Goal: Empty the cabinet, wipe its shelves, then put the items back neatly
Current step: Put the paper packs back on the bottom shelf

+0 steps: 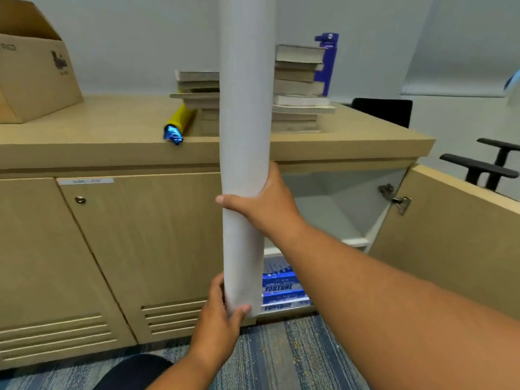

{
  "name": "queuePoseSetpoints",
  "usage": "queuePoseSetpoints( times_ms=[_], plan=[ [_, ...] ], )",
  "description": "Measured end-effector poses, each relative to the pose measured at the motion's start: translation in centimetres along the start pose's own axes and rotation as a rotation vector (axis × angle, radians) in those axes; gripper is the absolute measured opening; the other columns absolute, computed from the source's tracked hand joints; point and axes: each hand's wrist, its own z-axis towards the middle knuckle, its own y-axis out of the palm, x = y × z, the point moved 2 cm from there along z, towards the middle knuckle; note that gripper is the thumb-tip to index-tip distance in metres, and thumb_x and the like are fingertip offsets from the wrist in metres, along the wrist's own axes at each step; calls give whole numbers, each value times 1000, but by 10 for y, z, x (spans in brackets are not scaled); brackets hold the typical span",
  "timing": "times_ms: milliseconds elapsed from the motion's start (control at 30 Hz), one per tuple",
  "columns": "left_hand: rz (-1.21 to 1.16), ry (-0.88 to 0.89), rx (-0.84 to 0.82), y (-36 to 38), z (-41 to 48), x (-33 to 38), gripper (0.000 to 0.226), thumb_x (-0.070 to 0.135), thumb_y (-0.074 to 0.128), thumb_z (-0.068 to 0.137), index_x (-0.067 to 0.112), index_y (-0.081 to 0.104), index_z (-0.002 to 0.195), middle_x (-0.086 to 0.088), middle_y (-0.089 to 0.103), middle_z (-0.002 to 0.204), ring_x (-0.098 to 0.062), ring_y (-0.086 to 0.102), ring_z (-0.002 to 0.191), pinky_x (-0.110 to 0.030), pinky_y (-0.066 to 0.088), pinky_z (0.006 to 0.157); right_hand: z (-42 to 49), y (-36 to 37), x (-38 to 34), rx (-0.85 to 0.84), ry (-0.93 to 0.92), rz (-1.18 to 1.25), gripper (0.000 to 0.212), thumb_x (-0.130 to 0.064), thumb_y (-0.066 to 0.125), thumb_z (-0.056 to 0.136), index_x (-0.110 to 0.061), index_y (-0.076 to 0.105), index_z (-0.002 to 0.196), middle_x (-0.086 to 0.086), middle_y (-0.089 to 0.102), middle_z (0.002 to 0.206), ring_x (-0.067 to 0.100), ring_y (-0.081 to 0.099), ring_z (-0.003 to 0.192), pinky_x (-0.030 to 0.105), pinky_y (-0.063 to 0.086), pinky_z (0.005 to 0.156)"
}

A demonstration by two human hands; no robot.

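Observation:
A long white paper roll (244, 108) stands upright in front of the open cabinet (332, 209), reaching past the top of the frame. My right hand (261, 198) grips it at mid-height, fingers wrapped around it. My left hand (222, 308) grips its bottom end. The cabinet's upper shelf (334, 220) looks bare. Blue paper reams (284, 291) lie on the lower level, partly hidden by the roll. On the countertop (98, 125) sit two stacks of books (298, 88), a yellow roll with a blue end (177, 125) and a purple object (326, 63).
A cardboard box (33, 66) stands at the countertop's left. The cabinet's right door (450, 235) hangs open toward me; the left doors are closed. A chair's black armrests (484, 167) are at the right. Blue patterned carpet (295, 353) covers the floor.

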Motion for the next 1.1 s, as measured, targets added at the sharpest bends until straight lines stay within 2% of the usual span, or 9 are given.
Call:
queuePoseSetpoints(
  times_ms=[100, 200, 333, 433, 600, 700, 833, 1033, 1100],
  plan=[
    [32, 111, -46, 31, 10, 17, 86, 21, 82, 83, 62, 24, 132, 22, 49, 139, -2, 51, 127, -27, 46, 102, -19, -43, 31, 102, 11, -5, 86, -34, 91, 68, -34, 36, 134, -13, 56, 118, 6, 57, 101, 23, 49, 77],
    [1, 199, -116, 69, 22, 57, 96, 28, 87, 76, 47, 25, 147, 29, 47, 135, 9, 49, 123, -19, 45, 95, -37, -89, 55, 218, 44, 11, 76, -31, 90, 67, -39, 39, 122, -17, 58, 112, 5, 60, 101, 30, 53, 83],
    [34, 209, -194, 129, 35, 97, 79, 38, 85, 72, 44, 38, 135, 18, 60, 123, -1, 59, 108, -32, 54, 87, -50, -146, 75, 333, 81, 33, 70, -31, 89, 68, -38, 42, 118, -19, 60, 109, 5, 61, 99, 33, 56, 84],
    [85, 170, -256, 167, 34, 98, 71, 48, 80, 65, 41, 41, 123, 12, 62, 117, -8, 61, 104, -42, 55, 86, -55, -180, 90, 395, 74, 14, 70, -30, 90, 67, -37, 43, 119, -20, 60, 108, 4, 61, 99, 27, 53, 80],
    [47, 158, -386, 227, 35, 88, 61, 38, 84, 75, 42, 41, 118, 20, 59, 112, -3, 59, 105, -30, 53, 82, -61, -207, 145, 406, 136, -98, 70, -29, 90, 63, -30, 50, 119, -13, 64, 111, 8, 63, 100, 32, 56, 84],
    [16, 129, -467, 261, 49, 69, 74, 45, 85, 72, 44, 40, 131, 26, 59, 116, 6, 57, 105, -22, 51, 82, -60, -211, 190, 385, 190, -125, 72, -29, 91, 63, -30, 50, 122, -16, 63, 110, 4, 62, 101, 33, 57, 85],
    [52, 30, -528, 302, 81, 25, 79, 54, 85, 64, 45, 44, 131, 21, 64, 120, -1, 62, 108, -36, 57, 89, -51, -217, 255, 354, 275, -132, 73, -38, 91, 60, -32, 51, 121, -16, 65, 112, 5, 63, 104, 38, 58, 87],
    [81, -141, -617, 362, 103, -72, 69, 31, 88, 71, 40, 53, 129, 18, 68, 116, -2, 63, 108, -27, 55, 88, -53, -207, 375, 215, 433, -146, 80, -45, 90, 57, -35, 49, 125, -17, 63, 115, 4, 62, 107, 40, 57, 89],
    [82, -191, -626, 373, 106, -101, 65, 35, 87, 70, 40, 58, 128, 18, 70, 114, -3, 65, 108, -29, 57, 88, -58, -200, 407, 155, 482, -136, 81, -41, 92, 59, -37, 49, 127, -18, 63, 117, 2, 61, 108, 39, 56, 91]
  ],
)
